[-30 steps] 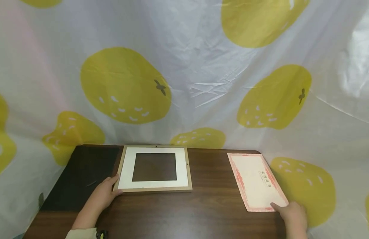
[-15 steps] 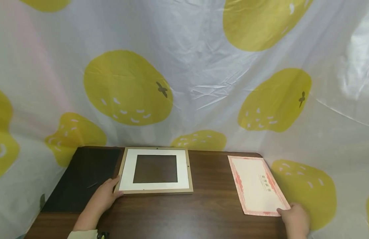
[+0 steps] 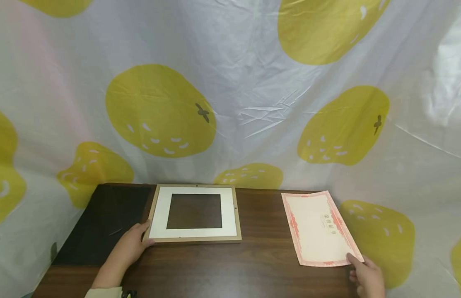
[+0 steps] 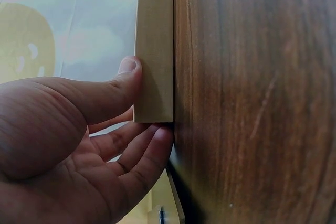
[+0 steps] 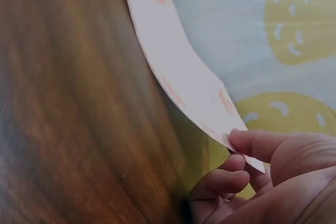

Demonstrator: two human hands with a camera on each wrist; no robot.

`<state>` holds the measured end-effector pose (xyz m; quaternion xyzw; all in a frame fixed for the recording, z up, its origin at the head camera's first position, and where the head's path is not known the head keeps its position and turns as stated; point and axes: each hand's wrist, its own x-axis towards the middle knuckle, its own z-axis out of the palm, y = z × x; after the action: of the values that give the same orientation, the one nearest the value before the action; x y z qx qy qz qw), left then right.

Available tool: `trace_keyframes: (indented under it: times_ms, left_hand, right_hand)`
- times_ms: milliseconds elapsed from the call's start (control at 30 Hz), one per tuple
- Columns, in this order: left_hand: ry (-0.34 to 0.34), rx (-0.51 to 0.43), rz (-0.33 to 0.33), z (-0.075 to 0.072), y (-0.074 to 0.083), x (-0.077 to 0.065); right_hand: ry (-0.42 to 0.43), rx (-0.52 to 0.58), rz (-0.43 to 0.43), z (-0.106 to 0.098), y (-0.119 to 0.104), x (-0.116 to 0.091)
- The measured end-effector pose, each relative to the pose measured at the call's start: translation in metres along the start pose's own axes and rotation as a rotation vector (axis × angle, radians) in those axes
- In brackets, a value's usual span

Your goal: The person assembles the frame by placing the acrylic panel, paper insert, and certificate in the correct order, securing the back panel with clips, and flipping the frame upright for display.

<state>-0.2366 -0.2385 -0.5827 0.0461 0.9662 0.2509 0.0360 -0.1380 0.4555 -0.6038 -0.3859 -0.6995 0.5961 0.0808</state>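
A light wooden picture frame (image 3: 193,239) with a white mat and a rectangular opening lies at the back of the table. My left hand (image 3: 131,244) holds its near left corner; in the left wrist view the thumb presses one edge of the frame (image 4: 155,51) while the fingers touch the end of the corner. At the right, a cream certificate (image 3: 314,227) with a red patterned border and printed characters is pinched at its near right corner by my right hand (image 3: 368,276). The right wrist view shows the certificate (image 5: 168,51) bowed, its held corner raised off the table.
A black flat board (image 3: 103,223) with a small thin dark piece (image 3: 115,232) on it lies left of the frame. Behind and beside the brown wood-grain table (image 3: 215,269) hangs a pale curtain (image 3: 245,82) with yellow fruit prints.
My right hand has moved its grip to the certificate's near right corner and raised it, with the sheet shifting slightly left and bending. The left hand and the frame have stayed in place.
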Motion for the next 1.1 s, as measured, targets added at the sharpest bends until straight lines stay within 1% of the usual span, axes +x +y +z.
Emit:
trace_keyframes:
  times_ms: [33,100,233,333,400,467,600,667,767,900,1000,1067,1100]
  left_hand:
    - [0.002,0.000,0.005,0.000,0.000,0.000]
    - [0.003,0.006,0.012,-0.001,0.000,-0.001]
    - [0.003,0.009,0.017,-0.002,0.000,-0.002]
    - [0.001,0.004,0.009,-0.001,0.001,-0.002]
    - [-0.003,-0.001,0.003,-0.002,0.001,-0.003]
    - [-0.006,-0.002,0.000,-0.001,0.001,-0.002]
    - [-0.007,-0.001,0.002,-0.002,0.000,-0.001]
    - [-0.006,-0.001,0.005,-0.001,0.000,-0.001]
    - [-0.009,-0.002,0.001,0.000,-0.001,0.000]
    - [-0.017,-0.010,-0.015,0.000,-0.002,0.001]
    - [-0.020,-0.017,-0.024,0.000,-0.002,0.002]
    - [-0.021,-0.017,-0.026,0.000,-0.001,0.003]
    - [-0.021,-0.017,-0.023,0.000,-0.001,0.003]
  right_hand:
    - [-0.007,0.017,-0.001,0.000,0.000,-0.001]
    - [-0.049,0.062,0.011,-0.002,0.000,-0.002]
    - [-0.186,0.130,0.071,-0.010,-0.003,-0.005]
    - [-0.263,0.157,0.119,-0.016,-0.006,-0.008]
    - [-0.285,0.158,0.121,-0.019,-0.009,-0.011]
    - [-0.268,0.157,0.108,-0.020,-0.014,-0.015]
    - [-0.206,0.163,0.060,-0.022,-0.031,-0.030]
    - [-0.195,0.179,0.027,-0.022,-0.041,-0.040]
    - [-0.213,0.149,-0.016,-0.023,-0.057,-0.056]
    - [-0.255,0.111,-0.106,-0.021,-0.074,-0.081]
    - [-0.285,0.113,-0.212,-0.010,-0.083,-0.100]
    - [-0.289,0.108,-0.276,0.003,-0.086,-0.112]
    - [-0.279,0.105,-0.292,0.011,-0.088,-0.118]
